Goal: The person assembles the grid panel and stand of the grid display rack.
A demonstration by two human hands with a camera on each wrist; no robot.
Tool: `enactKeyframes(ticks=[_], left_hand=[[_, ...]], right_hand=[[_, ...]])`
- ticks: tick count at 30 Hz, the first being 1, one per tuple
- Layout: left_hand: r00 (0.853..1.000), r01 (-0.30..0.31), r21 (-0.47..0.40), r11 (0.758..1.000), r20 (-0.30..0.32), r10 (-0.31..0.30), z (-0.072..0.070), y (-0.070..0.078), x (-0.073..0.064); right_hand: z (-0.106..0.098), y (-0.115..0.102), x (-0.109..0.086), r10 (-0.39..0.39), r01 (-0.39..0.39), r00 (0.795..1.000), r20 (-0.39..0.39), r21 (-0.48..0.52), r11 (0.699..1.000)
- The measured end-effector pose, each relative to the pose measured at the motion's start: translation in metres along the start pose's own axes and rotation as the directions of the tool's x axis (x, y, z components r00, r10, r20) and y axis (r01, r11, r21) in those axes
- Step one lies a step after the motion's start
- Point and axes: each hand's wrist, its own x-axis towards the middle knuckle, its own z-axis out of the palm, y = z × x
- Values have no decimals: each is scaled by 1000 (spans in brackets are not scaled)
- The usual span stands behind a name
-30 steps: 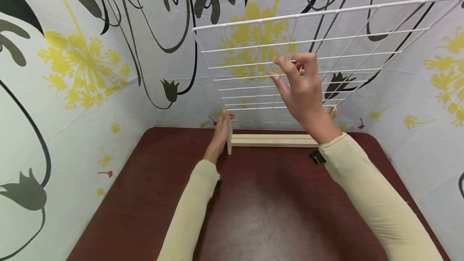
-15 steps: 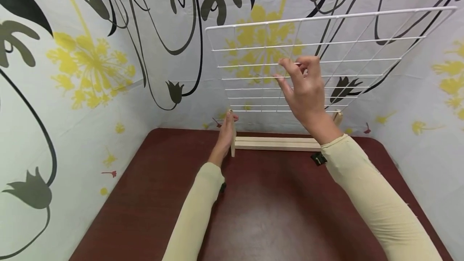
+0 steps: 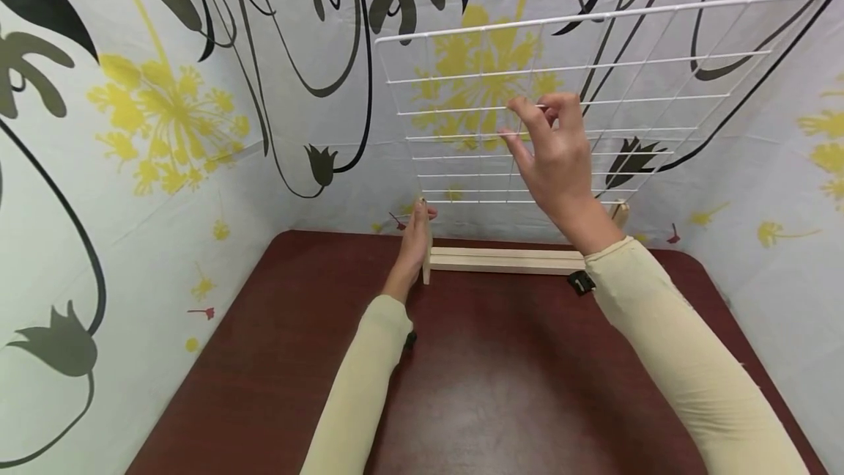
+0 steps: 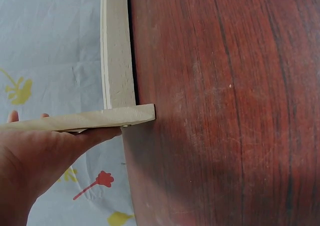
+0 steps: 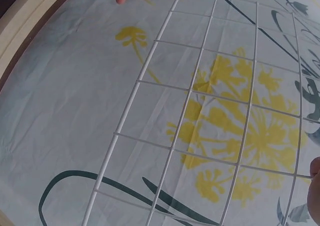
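Note:
A white wire grid panel [image 3: 455, 108] leans above a pale wooden stand [image 3: 508, 261], its lower edge near the tops of the two end boards. My right hand [image 3: 560, 160] pinches one of the panel's wires between thumb and fingers. In the right wrist view, only a fingertip [image 5: 315, 176] shows, at the grid [image 5: 190, 88]. My left hand [image 3: 412, 240] grips the left end board, thumb along its outer face. In the left wrist view, fingertips show past the end board [image 4: 90, 118], beside the hand [image 4: 35, 158]. Its top joint with the panel is partly hidden.
The stand is at the back edge of a dark red-brown table [image 3: 488, 358]. Patterned fabric [image 3: 198, 196] with flowers hangs behind and at both sides. The right end board [image 3: 620, 212] is partly covered by my right forearm.
The head view has shifted a little, so the stand appears slightly further right. The panel's upper edge dips, then rises slightly. Both hands keep their holds.

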Motion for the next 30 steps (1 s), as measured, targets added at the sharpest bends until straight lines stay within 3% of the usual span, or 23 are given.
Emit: enactKeyframes(ticks=[11, 24, 30], left_hand=[[1000, 0, 20, 1000, -2, 0, -1, 1, 1], [999, -18, 39, 999, 38, 16, -4, 0, 2], [998, -24, 60, 998, 59, 21, -8, 2, 2]], right_hand=[[7, 10, 16, 29, -27, 995, 93, -22, 999], [10, 19, 18, 95, -96, 988, 123, 1, 995], [11, 22, 20, 106, -105, 979, 174, -17, 994]])
